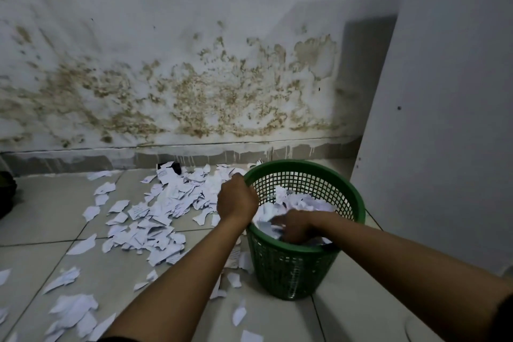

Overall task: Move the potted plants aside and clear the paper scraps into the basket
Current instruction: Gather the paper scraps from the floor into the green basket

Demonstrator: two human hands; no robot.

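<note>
Left hand (pixel 236 198) grip curled round green mesh basket (pixel 294 272) rim, right hand (pixel 298 226) grip unclear.

No text, label, brand, number or sign can be read here. A few of the paper scraps (pixel 163 173) on the floor, beyond and to the left of the fingers of the left hand (pixel 236 198), carry short rows of dark printed lines, but the print is too small and blurred to make out a single word. Another scrap (pixel 138 209), further left of those fingers, shows the same kind of faint lines, equally unreadable. The green basket (pixel 294 269) bears no marking that can be seen, and the scraps inside it, just past the fingers of the right hand (pixel 295 226), look blank or blurred.
</note>
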